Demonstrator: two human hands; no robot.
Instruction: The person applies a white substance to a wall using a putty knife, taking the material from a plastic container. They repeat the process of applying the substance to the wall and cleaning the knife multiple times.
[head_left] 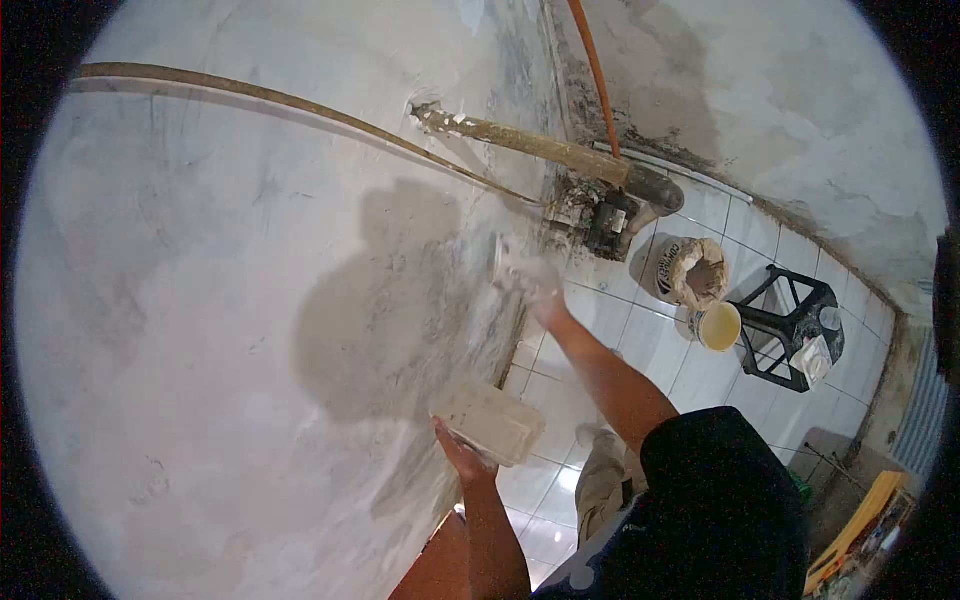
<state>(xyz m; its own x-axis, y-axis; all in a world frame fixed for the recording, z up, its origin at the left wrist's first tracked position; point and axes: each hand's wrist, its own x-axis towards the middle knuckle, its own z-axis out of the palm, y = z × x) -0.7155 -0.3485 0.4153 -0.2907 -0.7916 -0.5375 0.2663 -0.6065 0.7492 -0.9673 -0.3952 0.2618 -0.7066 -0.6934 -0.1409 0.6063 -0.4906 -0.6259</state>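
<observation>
My right hand [535, 290] is stretched out against the grey plastered wall [230, 300], gripping a flat trowel-like tool [505, 262] that is blurred with motion. Lower down, my left hand [462, 452] holds a whitish rectangular board [490, 422] smeared with plaster, close to the wall. The wall's skim coat looks damp and streaked, with my shadow across it.
A long wooden pole [520, 140] and an orange hose [597, 70] run into the corner by a dark pipe fitting [625, 205]. On the white floor tiles stand an open sack [690, 272], a yellow bucket [718, 325] and a black plastic stool [795, 325].
</observation>
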